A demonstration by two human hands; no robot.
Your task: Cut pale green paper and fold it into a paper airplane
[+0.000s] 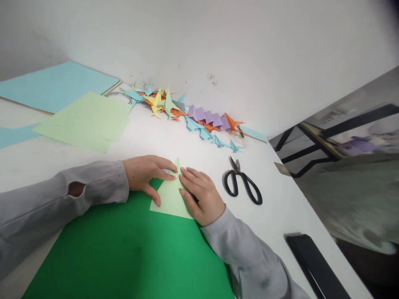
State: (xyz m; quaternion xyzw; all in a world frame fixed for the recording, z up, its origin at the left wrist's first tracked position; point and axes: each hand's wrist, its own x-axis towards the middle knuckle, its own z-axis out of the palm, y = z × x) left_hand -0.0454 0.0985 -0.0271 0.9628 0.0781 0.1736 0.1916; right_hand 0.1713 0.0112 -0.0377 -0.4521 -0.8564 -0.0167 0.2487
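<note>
A pale green sheet of paper [171,199], folded to a point at its far end, lies partly on a large green sheet [124,253] on the white table. My left hand [148,172] rests at its left side, thumb and fingers spread, fingertips touching the paper near the point. On the right side my right hand [201,193] lies over the paper with its fingers stretched out, pressing near the centre crease. The paper's right edge is partly hidden under that hand.
Black-handled scissors [241,180] lie right of my right hand, and a black flat case [314,265] is nearer the front. Several folded paper birds [165,104] sit by the wall. Blue sheets [59,85] and light green sheets [87,120] lie at the left. The table's edge runs down the right.
</note>
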